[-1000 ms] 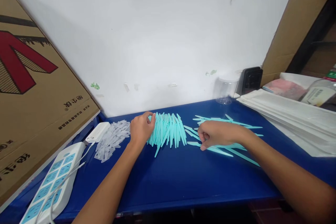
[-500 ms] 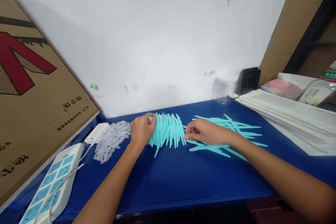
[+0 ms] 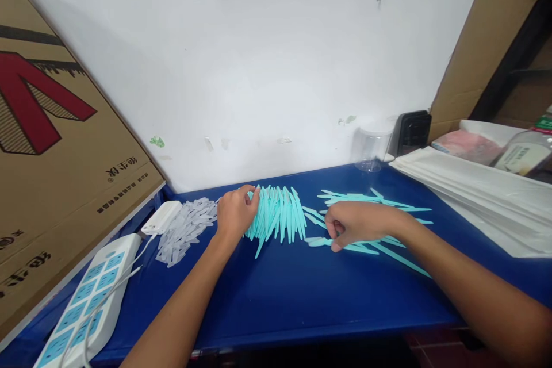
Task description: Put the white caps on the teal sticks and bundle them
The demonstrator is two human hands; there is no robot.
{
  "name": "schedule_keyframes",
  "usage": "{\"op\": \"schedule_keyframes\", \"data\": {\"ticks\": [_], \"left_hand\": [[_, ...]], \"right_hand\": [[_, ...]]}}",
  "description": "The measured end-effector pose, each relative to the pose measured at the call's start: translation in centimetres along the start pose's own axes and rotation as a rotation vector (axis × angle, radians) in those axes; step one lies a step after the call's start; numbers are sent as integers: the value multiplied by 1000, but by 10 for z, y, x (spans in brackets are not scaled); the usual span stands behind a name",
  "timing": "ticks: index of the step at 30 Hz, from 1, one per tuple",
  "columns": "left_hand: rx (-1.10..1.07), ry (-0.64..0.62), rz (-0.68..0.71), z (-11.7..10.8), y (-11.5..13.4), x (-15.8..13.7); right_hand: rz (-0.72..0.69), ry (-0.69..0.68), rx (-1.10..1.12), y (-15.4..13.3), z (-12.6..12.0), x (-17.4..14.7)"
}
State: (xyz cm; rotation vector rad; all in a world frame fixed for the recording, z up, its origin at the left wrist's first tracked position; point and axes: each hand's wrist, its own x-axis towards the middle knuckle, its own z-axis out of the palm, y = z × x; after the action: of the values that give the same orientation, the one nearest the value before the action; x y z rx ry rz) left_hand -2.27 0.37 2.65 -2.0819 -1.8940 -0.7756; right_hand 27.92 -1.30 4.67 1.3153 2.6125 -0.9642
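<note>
Two bare hands are observed over a blue-covered table (image 3: 276, 302). The left hand (image 3: 235, 213) is placed at the left end of a packed row of turquoise sticks (image 3: 278, 215), with the fingers bent and the thumb and forefinger set against the nearest pieces; whether any stick is actually grasped there cannot be determined. The row is laid at the middle of the table, its sticks side by side and overlapping, with one lower end projecting towards the near edge. The right hand (image 3: 357, 224) is positioned over loose turquoise sticks (image 3: 399, 204), which are scattered to the right of the row in differing directions. Its fingers are curled and its thumb is brought near the forefinger at a single turquoise stick (image 3: 318, 242); whether that stick is pinched or merely touched cannot be confirmed. To the left of the left hand, a heap of translucent pieces (image 3: 185, 230) is noted, with a small white box (image 3: 161, 217) just beside it. A power strip (image 3: 88, 299), crossed by a white cable, is found nearer the edge. A clear jar (image 3: 371, 149) is stood near the wall, and white sheets (image 3: 474, 201) are stacked at the right.
</note>
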Motion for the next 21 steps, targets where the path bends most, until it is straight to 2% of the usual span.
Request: {"op": "schedule_keyframes", "data": {"ticks": [5, 10, 12, 15, 18, 21], "left_hand": [[-13, -7, -8, 0, 0, 0], [-108, 5, 4, -4, 3, 0], [-259, -50, 39, -6, 8, -2], [-640, -232, 52, -5, 25, -12], [-1055, -416, -18, 1, 49, -27], [-1306, -485, -97, 5, 71, -40]], "right_hand": [[-59, 4, 27, 2, 2, 1], [-107, 156, 52, 5, -5, 0], [-128, 250, 107, 2, -7, 1], [-156, 402, 200, -6, -5, 6], [-157, 545, 253, -15, 8, 16], [-168, 723, 193, -24, 27, 26]]}}
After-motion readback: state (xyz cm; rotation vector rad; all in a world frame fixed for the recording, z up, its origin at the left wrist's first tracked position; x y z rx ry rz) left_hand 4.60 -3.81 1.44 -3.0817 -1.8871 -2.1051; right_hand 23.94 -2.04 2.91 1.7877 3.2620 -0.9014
